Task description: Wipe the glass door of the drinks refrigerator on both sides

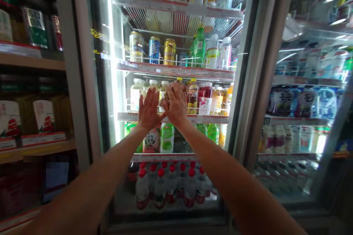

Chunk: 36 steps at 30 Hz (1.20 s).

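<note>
Both of my arms stretch forward to a lit drinks cooler. My left hand (149, 110) is open, its fingers straight and pointing up, in front of pale drink bottles (138, 93). Right beside it my right hand (175, 104) lies with fingers extended, slightly bent, in front of the same shelf. A mottled brown patch shows by its fingertips; whether it is an object or a reflection I cannot tell. A yellow-capped dark bottle (192, 95) stands just right of this hand. Faint reflections suggest glass before the shelves, but contact with it is unclear.
Above are cans (169, 51) and a green bottle (199, 49). Green cartons (167, 137) stand below the hands, red-capped bottles (161, 187) at the bottom. Metal door frames (256, 80) flank the opening. Jars (46, 112) fill the left shelves; another cooler stands right.
</note>
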{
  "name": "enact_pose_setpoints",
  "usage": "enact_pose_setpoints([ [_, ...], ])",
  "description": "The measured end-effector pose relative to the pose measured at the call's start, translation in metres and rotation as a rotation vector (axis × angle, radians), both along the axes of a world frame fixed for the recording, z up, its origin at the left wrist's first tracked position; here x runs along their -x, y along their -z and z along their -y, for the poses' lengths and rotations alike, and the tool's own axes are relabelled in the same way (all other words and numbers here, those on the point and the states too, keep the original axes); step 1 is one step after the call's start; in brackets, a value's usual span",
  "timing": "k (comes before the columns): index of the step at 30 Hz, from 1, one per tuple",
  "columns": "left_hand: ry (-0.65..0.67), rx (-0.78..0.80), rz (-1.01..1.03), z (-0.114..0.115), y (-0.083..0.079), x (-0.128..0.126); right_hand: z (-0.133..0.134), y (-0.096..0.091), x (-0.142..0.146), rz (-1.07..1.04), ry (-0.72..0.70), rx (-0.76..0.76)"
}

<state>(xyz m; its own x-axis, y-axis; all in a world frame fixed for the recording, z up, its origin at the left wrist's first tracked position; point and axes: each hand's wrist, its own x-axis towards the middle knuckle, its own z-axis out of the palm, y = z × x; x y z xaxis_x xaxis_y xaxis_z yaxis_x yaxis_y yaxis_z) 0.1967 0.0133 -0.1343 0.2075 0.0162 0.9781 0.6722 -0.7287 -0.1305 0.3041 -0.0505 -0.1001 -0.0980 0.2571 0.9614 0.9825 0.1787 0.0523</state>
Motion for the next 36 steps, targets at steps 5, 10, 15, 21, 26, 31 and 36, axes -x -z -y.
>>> enact_pose_setpoints([
  [5, -0.016, -0.016, 0.039, -0.004, 0.010, 0.002, 0.009, 0.011, -0.042, 0.241, 0.104, -0.020],
  [10, -0.037, -0.018, 0.033, -0.001, 0.012, -0.004, 0.042, 0.031, -0.158, -0.072, 0.264, -0.342],
  [15, -0.043, -0.017, 0.055, -0.001, 0.017, -0.007, 0.034, 0.051, -0.136, -0.118, 0.254, -0.279],
  [21, -0.045, -0.038, 0.012, -0.001, 0.031, -0.002, 0.033, 0.083, -0.099, 0.354, 0.132, -0.079],
  [26, -0.061, -0.036, 0.068, -0.002, 0.042, -0.007, 0.045, 0.075, -0.156, -0.128, 0.295, -0.342],
  [31, -0.054, -0.042, 0.068, -0.003, 0.042, -0.007, 0.027, 0.083, -0.093, 0.126, 0.186, -0.226],
  [36, -0.054, -0.041, 0.051, -0.003, 0.042, -0.005, 0.041, 0.097, -0.103, 0.429, 0.142, -0.082],
])
